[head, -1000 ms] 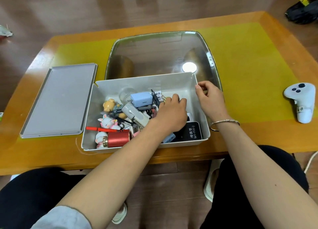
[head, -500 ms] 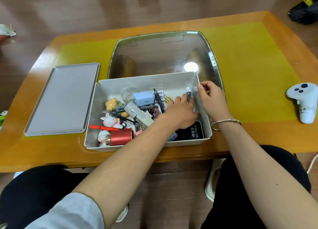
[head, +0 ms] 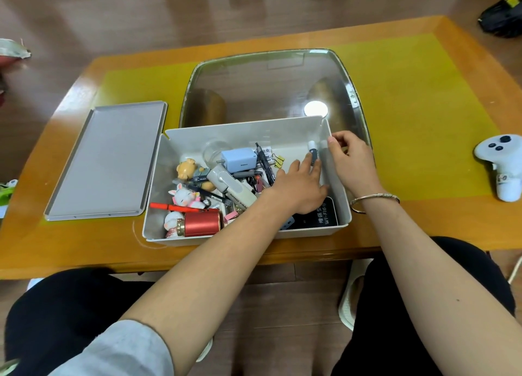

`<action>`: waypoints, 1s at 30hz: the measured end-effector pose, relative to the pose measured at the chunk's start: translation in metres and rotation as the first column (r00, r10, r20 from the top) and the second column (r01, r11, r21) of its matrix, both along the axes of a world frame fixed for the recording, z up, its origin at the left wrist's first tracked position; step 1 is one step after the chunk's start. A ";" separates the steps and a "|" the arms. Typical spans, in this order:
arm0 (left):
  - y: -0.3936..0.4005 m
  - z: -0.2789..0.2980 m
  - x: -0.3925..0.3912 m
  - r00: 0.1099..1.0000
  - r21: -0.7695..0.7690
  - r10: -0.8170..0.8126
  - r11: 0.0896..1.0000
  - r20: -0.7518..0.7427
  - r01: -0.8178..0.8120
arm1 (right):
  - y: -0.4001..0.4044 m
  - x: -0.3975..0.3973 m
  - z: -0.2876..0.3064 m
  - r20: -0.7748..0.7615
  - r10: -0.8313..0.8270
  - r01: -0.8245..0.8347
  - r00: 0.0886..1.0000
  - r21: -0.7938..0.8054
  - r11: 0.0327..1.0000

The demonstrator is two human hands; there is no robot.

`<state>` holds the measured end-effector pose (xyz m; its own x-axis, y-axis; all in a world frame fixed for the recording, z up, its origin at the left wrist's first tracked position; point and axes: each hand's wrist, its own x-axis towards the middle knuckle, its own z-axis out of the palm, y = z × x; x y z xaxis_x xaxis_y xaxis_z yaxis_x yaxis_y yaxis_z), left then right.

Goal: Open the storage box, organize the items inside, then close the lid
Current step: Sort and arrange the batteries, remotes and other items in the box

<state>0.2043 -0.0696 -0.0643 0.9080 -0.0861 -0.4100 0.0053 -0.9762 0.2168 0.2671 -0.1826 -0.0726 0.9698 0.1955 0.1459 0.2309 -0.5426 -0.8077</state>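
The lid [head: 106, 159] lies flat at nine o'clock of the open box [head: 245, 134], which sits at the table's [head: 423, 228] near edge. Inside the box, the left hand [head: 299, 186] holds a small white-capped tube [head: 313, 151] upright between its extended fingers. At three o'clock, the right hand [head: 353, 161] curls over the box's right wall, gripping it.

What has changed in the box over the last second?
The left hand slid rightward across the storage box to its right wall and now holds a small white-capped tube upright there, which was not visible a second ago. The right hand kept its grip on the right rim. The lid stayed flat on the table.
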 end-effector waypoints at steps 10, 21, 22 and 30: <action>0.003 0.002 0.004 1.000 0.011 -0.016 1.000 0.003 0.016 | -0.002 0.001 -0.001 -0.019 -0.003 0.004 1.000 0.025 1.000; 0.006 0.009 -0.001 0.998 0.014 -0.040 0.999 0.040 0.040 | -0.004 -0.001 0.000 -0.018 0.017 -0.017 1.000 0.014 1.000; 0.007 0.011 -0.002 0.998 0.008 -0.041 0.999 0.054 0.040 | -0.005 -0.001 0.000 -0.012 0.018 -0.017 1.000 0.007 1.000; 0.038 0.030 -0.033 0.932 -0.052 0.011 0.999 0.363 0.009 | -0.004 -0.003 0.010 0.071 0.013 -0.003 0.997 -0.139 0.990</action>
